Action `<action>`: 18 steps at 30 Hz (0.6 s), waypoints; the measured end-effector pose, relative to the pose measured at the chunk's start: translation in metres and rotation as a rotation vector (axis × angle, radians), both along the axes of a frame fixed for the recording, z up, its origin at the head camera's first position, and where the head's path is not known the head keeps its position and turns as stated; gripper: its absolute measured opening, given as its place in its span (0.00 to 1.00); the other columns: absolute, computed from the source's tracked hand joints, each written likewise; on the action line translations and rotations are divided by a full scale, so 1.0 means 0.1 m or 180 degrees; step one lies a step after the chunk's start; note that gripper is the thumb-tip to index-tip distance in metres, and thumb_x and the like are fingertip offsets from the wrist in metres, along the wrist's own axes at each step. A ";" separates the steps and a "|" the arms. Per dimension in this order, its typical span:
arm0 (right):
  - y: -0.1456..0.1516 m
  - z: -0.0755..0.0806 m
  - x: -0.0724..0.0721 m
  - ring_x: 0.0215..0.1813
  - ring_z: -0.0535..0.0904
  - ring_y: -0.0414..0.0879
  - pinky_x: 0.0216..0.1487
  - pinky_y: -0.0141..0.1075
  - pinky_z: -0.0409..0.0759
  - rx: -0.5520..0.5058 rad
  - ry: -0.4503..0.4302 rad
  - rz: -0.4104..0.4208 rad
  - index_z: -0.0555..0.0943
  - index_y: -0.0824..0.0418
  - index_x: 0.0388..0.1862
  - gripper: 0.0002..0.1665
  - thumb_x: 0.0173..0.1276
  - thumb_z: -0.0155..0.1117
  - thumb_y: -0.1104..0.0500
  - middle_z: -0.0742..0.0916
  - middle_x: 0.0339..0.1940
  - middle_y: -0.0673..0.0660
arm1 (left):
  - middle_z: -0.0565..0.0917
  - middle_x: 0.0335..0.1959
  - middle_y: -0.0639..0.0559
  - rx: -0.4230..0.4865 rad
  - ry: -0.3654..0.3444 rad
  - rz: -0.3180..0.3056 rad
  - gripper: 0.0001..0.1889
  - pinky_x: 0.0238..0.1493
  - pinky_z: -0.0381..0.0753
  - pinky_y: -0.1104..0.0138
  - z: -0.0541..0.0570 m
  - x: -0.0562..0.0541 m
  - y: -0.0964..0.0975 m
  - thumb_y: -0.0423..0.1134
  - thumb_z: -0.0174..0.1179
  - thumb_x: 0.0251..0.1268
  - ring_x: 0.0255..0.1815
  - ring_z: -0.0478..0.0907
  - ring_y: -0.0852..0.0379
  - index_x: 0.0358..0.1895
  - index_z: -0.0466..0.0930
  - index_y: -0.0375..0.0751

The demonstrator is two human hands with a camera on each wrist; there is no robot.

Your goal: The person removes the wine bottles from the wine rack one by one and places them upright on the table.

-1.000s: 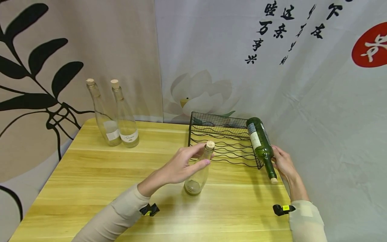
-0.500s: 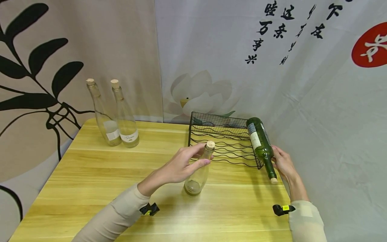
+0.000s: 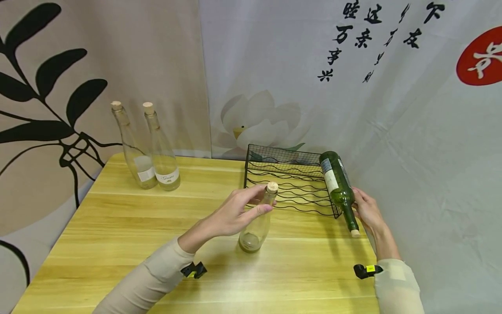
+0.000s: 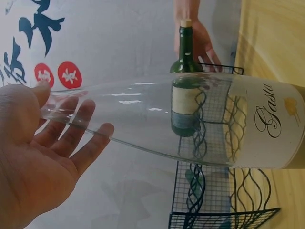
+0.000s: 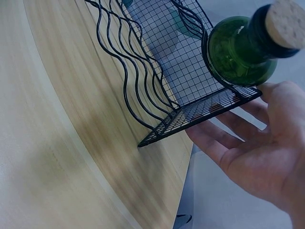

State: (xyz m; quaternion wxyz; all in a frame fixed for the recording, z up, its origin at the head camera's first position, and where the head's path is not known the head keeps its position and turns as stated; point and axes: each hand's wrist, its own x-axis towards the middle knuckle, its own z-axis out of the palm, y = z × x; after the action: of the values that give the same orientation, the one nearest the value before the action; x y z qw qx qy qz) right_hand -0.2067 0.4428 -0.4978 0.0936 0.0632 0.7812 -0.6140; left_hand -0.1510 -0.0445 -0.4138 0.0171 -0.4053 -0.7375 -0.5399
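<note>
My left hand (image 3: 235, 214) is at the neck of a clear glass bottle (image 3: 256, 231), thumb on one side and fingers on the other. This bottle is corked and carries a white label (image 4: 271, 125) with script lettering. Whether its base touches the table cannot be told. A green corked wine bottle (image 3: 338, 181) lies on the right end of a black wire wine rack (image 3: 290, 192), neck toward me. My right hand (image 5: 257, 143) rests its extended fingers along the rack's mesh end panel (image 5: 200, 116), just below the green bottle.
Two more clear corked bottles, a left one (image 3: 137, 152) and a right one (image 3: 162, 152), stand at the back left of the wooden table (image 3: 117, 244). A printed cloth backdrop (image 3: 164, 52) hangs behind the table and down its right side.
</note>
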 end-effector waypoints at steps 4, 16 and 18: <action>0.00 0.00 -0.01 0.57 0.86 0.28 0.56 0.29 0.92 0.0040 -0.0008 -0.0009 0.50 0.62 0.97 0.49 0.93 0.46 0.34 0.84 0.59 0.31 | 0.94 0.58 0.42 0.0022 -0.0030 -0.0006 0.20 0.66 0.94 0.60 0.01 0.00 -0.01 0.32 0.62 0.87 0.57 0.95 0.49 0.75 0.79 0.33; 0.01 -0.02 -0.03 0.57 0.85 0.27 0.56 0.29 0.91 0.0088 -0.0038 -0.0022 0.50 0.60 0.97 0.47 0.95 0.44 0.36 0.83 0.59 0.31 | 0.94 0.56 0.41 0.0094 -0.0051 0.0106 0.18 0.64 0.95 0.59 0.09 -0.02 -0.10 0.32 0.61 0.87 0.56 0.94 0.49 0.73 0.81 0.35; 0.02 -0.03 -0.03 0.58 0.86 0.27 0.56 0.29 0.91 0.0085 -0.0039 -0.0013 0.50 0.60 0.97 0.47 0.94 0.44 0.36 0.83 0.59 0.30 | 0.94 0.56 0.42 0.0116 -0.0019 0.0146 0.18 0.63 0.95 0.59 0.12 -0.03 -0.13 0.32 0.62 0.87 0.56 0.94 0.50 0.72 0.81 0.35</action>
State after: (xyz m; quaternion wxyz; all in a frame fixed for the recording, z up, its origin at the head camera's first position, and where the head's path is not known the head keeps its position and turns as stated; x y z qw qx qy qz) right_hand -0.2094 0.4447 -0.5004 0.0963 0.0697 0.7886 -0.6033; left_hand -0.1536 -0.0577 -0.4019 0.0346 -0.3863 -0.7367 -0.5539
